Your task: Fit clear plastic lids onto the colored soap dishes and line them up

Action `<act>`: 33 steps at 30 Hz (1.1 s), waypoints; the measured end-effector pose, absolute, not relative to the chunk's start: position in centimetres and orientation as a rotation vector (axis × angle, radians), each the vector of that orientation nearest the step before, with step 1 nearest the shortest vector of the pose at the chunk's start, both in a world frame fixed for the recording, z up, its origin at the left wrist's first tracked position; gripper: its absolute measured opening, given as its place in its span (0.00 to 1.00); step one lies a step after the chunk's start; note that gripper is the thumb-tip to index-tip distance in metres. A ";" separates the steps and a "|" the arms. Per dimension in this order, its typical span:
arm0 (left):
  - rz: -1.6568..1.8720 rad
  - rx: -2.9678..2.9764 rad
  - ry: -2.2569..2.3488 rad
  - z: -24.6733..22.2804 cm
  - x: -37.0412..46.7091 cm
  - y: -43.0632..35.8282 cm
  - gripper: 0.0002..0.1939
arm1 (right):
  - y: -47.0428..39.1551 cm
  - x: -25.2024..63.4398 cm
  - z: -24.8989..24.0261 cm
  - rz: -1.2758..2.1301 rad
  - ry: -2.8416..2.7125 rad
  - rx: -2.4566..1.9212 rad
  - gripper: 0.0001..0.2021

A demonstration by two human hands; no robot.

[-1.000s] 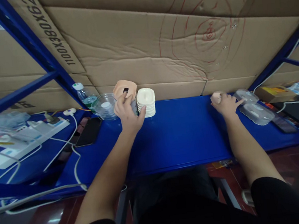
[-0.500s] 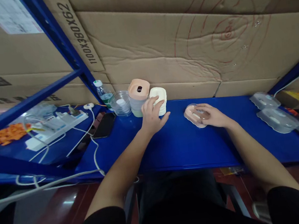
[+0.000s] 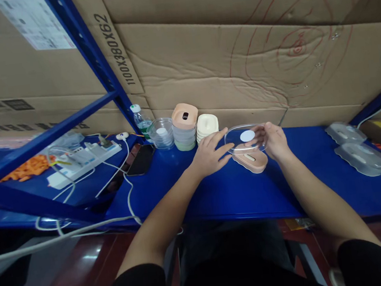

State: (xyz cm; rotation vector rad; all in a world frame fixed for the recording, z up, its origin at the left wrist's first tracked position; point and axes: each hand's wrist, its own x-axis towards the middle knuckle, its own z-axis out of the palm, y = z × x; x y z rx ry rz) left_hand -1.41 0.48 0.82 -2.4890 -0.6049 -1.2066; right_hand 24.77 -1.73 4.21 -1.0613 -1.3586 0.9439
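Observation:
My right hand (image 3: pixel 276 141) grips the right end of a clear plastic lid (image 3: pixel 237 144) with a round white patch on it, raised above the table. At the lid's left edge is my left hand (image 3: pixel 210 155), fingers spread; whether the fingertips touch the rim I cannot tell. Beneath the lid a peach-coloured piece (image 3: pixel 255 164) with a wavy rim and a pale slot-shaped mark lies on the blue table, partly covered. Behind my left hand stands a stack of cream lids (image 3: pixel 208 123). Beside it are stacked grey and green pieces (image 3: pixel 184 136) topped by a peach lid with a hole (image 3: pixel 184 111).
Clear round containers (image 3: pixel 163 139) and a bottle (image 3: pixel 143 124) stand at the back left, near a dark phone (image 3: pixel 140 159). Translucent wavy-edged pieces (image 3: pixel 364 158) lie far right. A power strip (image 3: pixel 82 162) and white cables (image 3: pixel 130 191) occupy the left, beside a blue post (image 3: pixel 94 57).
The clear lid has come up off the peach piece in my right hand. My left hand has left the cream stack and moved right, to the lid's edge. The view has shifted slightly.

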 end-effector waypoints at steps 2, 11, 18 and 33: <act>-1.155 -2.531 -0.566 0.9 -1.3 0.5 0.12 | -1.6 24.9 3.8 1.003 -1.349 -1.113 0.38; -1.628 -1.896 -1.354 1.4 -8.0 4.9 0.14 | -0.8 28.6 1.5 0.622 -1.447 -1.231 0.28; -1.756 -1.404 -1.916 1.3 -12.3 7.2 0.17 | 0.9 29.7 -1.1 0.312 -1.834 -1.440 0.22; -1.744 -1.500 -1.682 0.6 -10.6 6.5 0.23 | -1.5 28.2 0.1 0.309 -2.374 -1.670 0.44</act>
